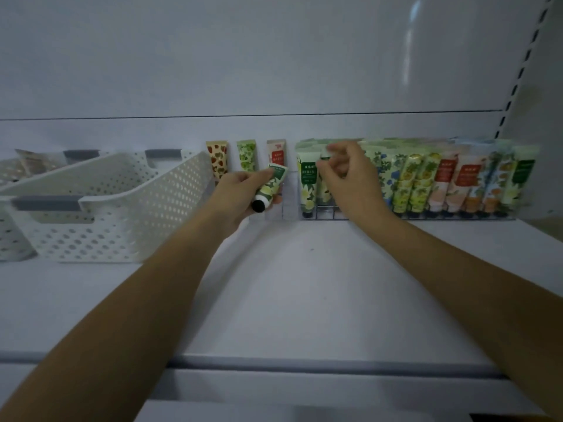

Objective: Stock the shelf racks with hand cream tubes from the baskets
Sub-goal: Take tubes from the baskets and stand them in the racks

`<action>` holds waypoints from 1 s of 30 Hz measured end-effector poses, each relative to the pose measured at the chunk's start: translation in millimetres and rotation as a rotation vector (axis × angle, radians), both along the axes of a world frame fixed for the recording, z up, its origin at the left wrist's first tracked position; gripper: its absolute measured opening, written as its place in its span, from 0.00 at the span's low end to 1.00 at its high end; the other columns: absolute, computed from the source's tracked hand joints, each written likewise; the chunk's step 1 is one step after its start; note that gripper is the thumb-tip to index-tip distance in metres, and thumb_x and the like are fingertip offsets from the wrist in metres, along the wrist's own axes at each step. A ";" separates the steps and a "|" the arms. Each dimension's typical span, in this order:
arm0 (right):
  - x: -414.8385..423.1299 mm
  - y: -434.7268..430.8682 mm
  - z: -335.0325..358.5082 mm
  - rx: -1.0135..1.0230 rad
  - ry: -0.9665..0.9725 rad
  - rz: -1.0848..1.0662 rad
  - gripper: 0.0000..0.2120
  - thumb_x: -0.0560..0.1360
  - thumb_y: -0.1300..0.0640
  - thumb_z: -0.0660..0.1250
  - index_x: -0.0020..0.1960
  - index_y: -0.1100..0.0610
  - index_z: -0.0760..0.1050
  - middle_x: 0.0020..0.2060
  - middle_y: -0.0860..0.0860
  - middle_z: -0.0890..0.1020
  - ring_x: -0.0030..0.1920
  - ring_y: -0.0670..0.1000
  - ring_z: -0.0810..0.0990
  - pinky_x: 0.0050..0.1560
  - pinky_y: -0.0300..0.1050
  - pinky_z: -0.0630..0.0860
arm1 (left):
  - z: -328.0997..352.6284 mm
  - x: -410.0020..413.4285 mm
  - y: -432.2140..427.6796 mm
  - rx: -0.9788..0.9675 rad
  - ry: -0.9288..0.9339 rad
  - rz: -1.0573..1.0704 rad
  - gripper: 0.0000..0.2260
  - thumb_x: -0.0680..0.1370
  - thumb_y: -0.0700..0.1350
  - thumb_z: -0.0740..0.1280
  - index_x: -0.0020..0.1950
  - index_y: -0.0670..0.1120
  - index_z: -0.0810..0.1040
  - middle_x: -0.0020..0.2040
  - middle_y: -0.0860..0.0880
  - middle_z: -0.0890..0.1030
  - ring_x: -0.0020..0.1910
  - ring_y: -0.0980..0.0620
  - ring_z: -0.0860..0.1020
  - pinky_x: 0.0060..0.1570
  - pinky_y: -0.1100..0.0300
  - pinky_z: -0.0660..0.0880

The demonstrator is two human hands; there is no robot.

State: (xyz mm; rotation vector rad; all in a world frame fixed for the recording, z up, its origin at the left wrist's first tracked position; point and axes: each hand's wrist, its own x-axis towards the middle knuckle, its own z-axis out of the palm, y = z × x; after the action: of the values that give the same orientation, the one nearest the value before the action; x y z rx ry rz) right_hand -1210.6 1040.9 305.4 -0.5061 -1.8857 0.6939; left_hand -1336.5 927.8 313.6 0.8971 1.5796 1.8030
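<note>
While left hand (pixel 240 190) grips a green tube (pixel 270 185) — right hand (pixel 348 178) pinches a racked tube (pixel 323 193).

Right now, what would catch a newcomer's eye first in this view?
The long row of brightly patterned hand cream tubes standing in the wire rack at the back right of the shelf stands out first. Just left of it, the left hand holds a green-and-white tube with a black cap, while the right hand reaches to the rack's left end, its grip blurred. A white perforated basket sits at the left.
</note>
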 end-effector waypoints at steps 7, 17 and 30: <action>0.5 -16.2 -0.1 -0.673 0.043 0.352 0.11 0.76 0.59 0.65 0.57 0.62 0.71 0.40 0.54 0.79 0.35 0.49 0.80 0.37 0.41 0.81 | -3.8 20.6 -3.4 -0.090 0.166 -0.262 0.13 0.79 0.45 0.61 0.56 0.35 0.75 0.41 0.44 0.81 0.28 0.55 0.80 0.27 0.67 0.74; 20.5 10.7 9.4 -0.393 0.219 0.070 0.09 0.76 0.62 0.65 0.46 0.50 0.67 0.52 0.59 0.78 0.44 0.52 0.80 0.41 0.46 0.82 | -19.0 6.8 4.5 -0.324 0.650 -0.097 0.10 0.80 0.49 0.59 0.51 0.45 0.77 0.48 0.48 0.82 0.34 0.54 0.79 0.33 0.65 0.74; 25.1 19.4 2.7 0.157 -0.060 -0.064 0.16 0.78 0.65 0.59 0.65 0.58 0.71 0.54 0.53 0.74 0.48 0.50 0.74 0.53 0.40 0.72 | -31.6 -3.5 8.0 -0.444 1.139 0.019 0.10 0.79 0.46 0.60 0.55 0.44 0.78 0.54 0.47 0.80 0.46 0.55 0.73 0.50 0.61 0.71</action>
State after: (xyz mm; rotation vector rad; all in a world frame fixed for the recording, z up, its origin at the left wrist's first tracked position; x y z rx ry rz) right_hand -1185.5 1060.2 308.1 -0.4891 -1.9532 0.4893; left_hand -1340.0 935.8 282.0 1.8123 2.4814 0.8019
